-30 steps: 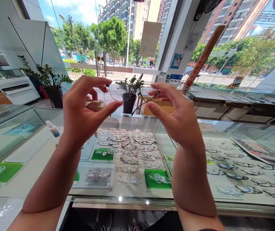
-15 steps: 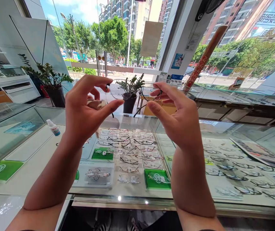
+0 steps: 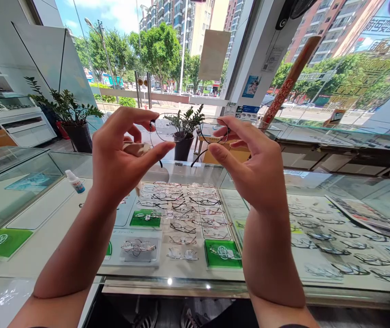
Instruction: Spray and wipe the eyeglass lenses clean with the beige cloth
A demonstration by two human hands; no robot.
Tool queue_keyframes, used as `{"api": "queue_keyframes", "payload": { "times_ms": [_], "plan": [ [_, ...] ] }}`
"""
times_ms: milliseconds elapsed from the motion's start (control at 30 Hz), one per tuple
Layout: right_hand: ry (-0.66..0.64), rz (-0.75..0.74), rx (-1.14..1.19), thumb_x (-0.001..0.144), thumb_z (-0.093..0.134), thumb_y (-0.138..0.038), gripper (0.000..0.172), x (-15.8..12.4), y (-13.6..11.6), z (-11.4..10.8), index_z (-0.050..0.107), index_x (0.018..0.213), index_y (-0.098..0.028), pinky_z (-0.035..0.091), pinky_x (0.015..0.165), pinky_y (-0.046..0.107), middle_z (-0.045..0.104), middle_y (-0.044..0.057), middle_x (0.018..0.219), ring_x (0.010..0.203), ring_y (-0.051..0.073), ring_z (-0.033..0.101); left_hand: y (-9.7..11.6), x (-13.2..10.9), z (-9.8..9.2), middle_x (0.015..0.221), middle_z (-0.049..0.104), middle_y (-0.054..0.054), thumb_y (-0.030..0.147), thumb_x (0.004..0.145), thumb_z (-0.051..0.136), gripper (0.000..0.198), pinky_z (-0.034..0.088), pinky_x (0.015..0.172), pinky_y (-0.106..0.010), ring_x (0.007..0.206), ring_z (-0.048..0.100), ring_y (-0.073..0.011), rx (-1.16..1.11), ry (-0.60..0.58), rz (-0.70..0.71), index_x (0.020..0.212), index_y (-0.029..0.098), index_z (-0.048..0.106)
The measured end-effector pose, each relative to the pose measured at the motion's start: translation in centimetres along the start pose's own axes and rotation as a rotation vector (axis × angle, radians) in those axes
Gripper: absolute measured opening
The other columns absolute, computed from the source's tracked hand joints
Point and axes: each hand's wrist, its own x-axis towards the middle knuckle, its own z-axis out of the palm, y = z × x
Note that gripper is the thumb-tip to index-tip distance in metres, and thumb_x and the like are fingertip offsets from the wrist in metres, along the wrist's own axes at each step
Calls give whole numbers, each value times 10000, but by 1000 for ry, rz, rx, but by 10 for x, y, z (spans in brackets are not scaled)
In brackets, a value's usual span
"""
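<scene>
Held up over the glass counter is a pair of thin dark-rimmed eyeglasses (image 3: 199,132), lenses toward the window and temple tips hanging down. My left hand (image 3: 120,155) pinches the rim on the left side between thumb and index finger. Tucked in that hand's curled fingers is a pale cloth (image 3: 136,148), with a corner hanging below the hand. My right hand (image 3: 251,159) closes with thumb and fingers on the right rim. Both hands are level, well above the display.
Below, the glass showcase (image 3: 140,279) contains rows of eyeglass frames (image 3: 183,228) and green display cards (image 3: 222,253). A small spray bottle (image 3: 75,181) stands at the left. A magazine (image 3: 362,216) lies at the right. Potted plants (image 3: 79,136) stand beyond the counter.
Almost nothing differs. The eyeglasses and both hands keep their places, with the temple tips shifted very slightly to the right.
</scene>
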Motion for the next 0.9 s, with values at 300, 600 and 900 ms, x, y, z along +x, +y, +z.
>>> {"api": "queue_keyframes", "payload": {
  "times_ms": [300,600,900],
  "plan": [
    [0,11,23,996,791,-472,457,0,1,0,752,1405,-272,638,999,532,823,107,1277,1105,295,778,-2,-1,0,1048,798,-8,421,751,1028,503,483,669,-354,780,592,-162,0,-2,10,1184,315,795],
    [-34,49,37,988,788,-519,497,0,6,0,752,1422,-278,658,993,542,841,99,1267,1070,284,791,3,-1,0,1009,776,-7,395,745,1024,481,433,620,-333,767,586,-154,5,9,-11,1155,292,795],
    [-69,86,107,969,811,-509,519,2,11,1,759,1428,-272,661,1020,558,835,112,1293,1089,285,790,8,-2,-1,1023,755,-18,538,811,955,432,509,666,-364,839,674,-210,96,0,-12,1156,357,768]
  ]
}}
